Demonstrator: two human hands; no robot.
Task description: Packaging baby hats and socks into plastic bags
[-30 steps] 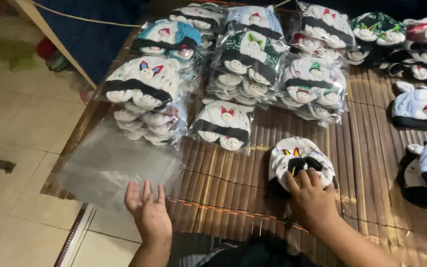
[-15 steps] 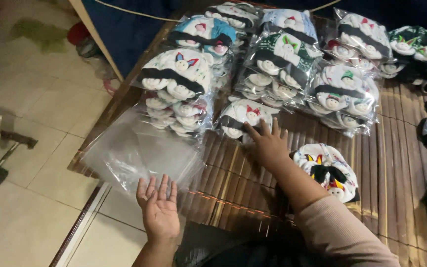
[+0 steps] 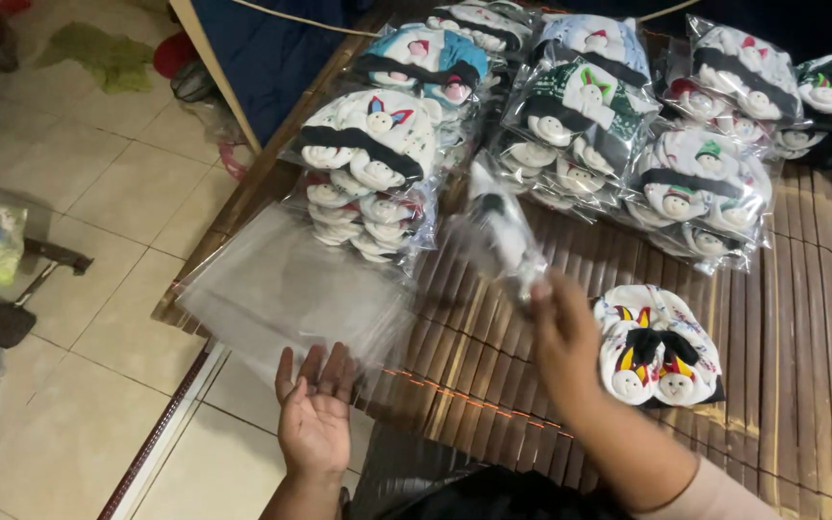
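A big brown slatted mat [image 3: 782, 385] is spread out flat, with a tiled floor [image 3: 98, 193] seen beside it on the left. Many clear packs of small soft caps [image 3: 570, 106] are piled at the far end of the mat (white ones, a green one, a blue one, each with little round faces). An empty clear plastic bag [image 3: 291, 289] is laid flat at the near left edge of the mat, and part of it hangs out over the floor. A loose bunch of white caps [image 3: 657, 347] with black, red and yellow bits is left on the mat at the right, just beside the right arm.

The left hand [image 3: 315, 414] is held palm up with the fingers spread, and its fingertips touch the near edge of the empty bag. One small pack of caps [image 3: 501, 231] is held up off the mat by the right hand [image 3: 560, 332]. It is pinched at its lower end by the fingertips. This pack is blurred, so little more can be told about it.
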